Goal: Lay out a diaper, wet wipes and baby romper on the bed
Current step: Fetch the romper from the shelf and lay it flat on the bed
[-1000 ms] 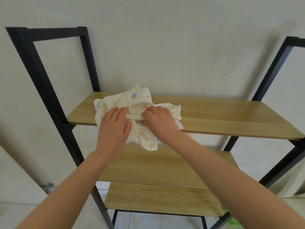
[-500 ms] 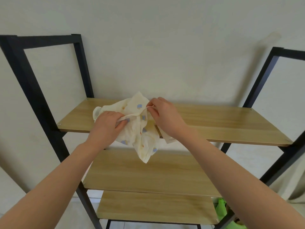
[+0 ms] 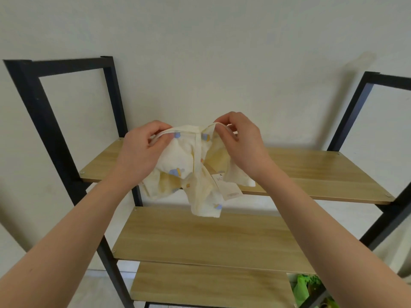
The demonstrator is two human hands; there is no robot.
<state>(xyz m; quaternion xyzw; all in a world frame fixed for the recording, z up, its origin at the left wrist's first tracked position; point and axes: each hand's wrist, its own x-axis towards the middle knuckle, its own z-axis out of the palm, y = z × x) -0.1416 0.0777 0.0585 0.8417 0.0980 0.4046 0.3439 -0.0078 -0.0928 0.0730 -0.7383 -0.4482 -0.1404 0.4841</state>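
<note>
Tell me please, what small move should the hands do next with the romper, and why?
Probably draw the romper back from the shelf toward the body. The left hand and right hand each pinch its top edge; it hangs free, lifted off the wood, and no bed is in view.

A black-framed shelf unit (image 3: 51, 138) with three bare wooden shelves (image 3: 311, 172) stands against a pale wall (image 3: 211, 41), and green packaging (image 3: 304, 287) sits at five o'clock.
</note>
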